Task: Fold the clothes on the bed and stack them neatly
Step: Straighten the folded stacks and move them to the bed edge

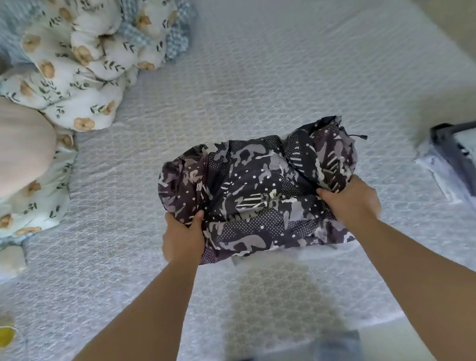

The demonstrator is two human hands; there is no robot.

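Garment: the dark patterned garment (259, 195) lies bunched in the middle of the bed (247, 74).
Left hand: the left hand (182, 239) grips its 8 o'clock side, fingers clamped on the cloth, thumb on top.
Right hand: the right hand (350, 205) grips the 4 o'clock side in the same way.
Advice: draw both sides apart to flatten the wrinkles, and keep the edges level before the fold.
Around: a blurred pile (468, 164) at 3 o'clock is probably the folded stack. The floral bedding (87, 63) at 10 o'clock and the beige pillow (1, 143) at 9 o'clock lie well apart, so they should not hinder.
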